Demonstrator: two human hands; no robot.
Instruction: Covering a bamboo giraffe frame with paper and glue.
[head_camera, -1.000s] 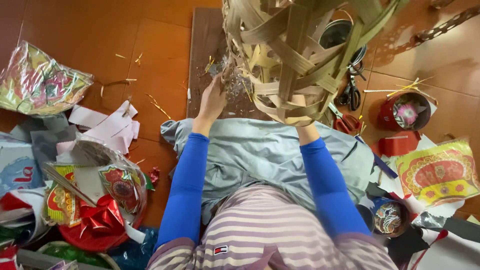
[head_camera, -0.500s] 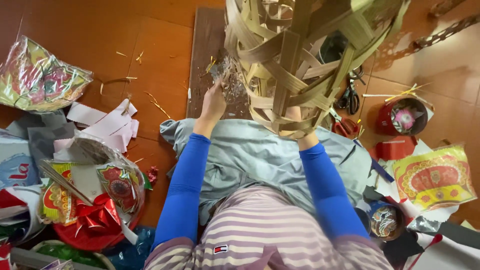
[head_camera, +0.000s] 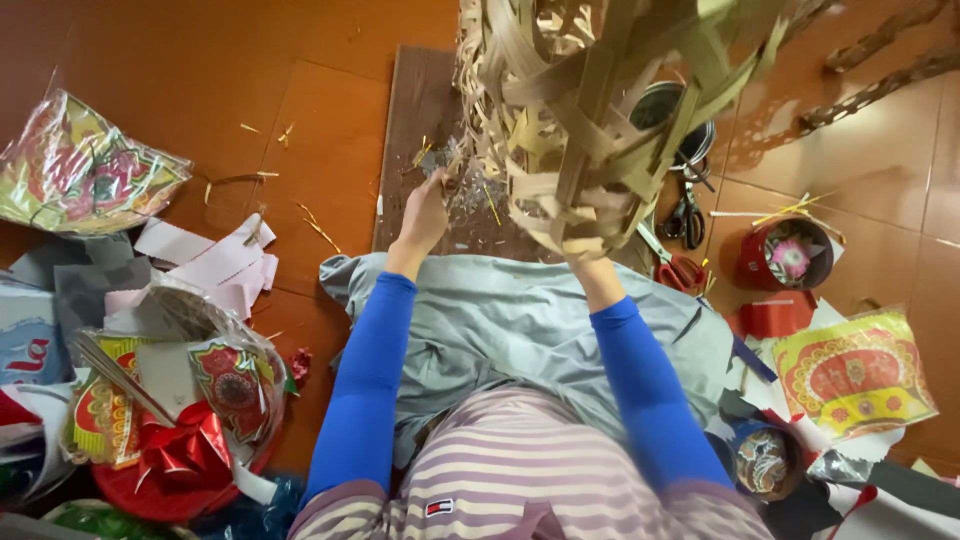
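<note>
A loose woven frame of pale bamboo strips (head_camera: 600, 110) hangs in front of me, above a brown board (head_camera: 415, 130) on the floor. My left hand (head_camera: 425, 212) pinches a thin strip at the frame's lower left edge. My right hand is hidden behind the frame's bottom; only the wrist (head_camera: 595, 275) and blue sleeve show, reaching up into the strips. Both arms wear blue sleeves. A grey cloth (head_camera: 520, 320) covers my lap.
Scissors (head_camera: 685, 215), red-handled pliers (head_camera: 680, 272) and a red tin (head_camera: 785, 255) lie at right, beside a printed paper sheet (head_camera: 850, 372). At left are a basket with a red bow (head_camera: 175, 445), white paper strips (head_camera: 200, 265) and a wrapped printed sheet (head_camera: 75, 170).
The woven frame has shifted slightly right and turned a little. My left hand stays at its lower left edge.
</note>
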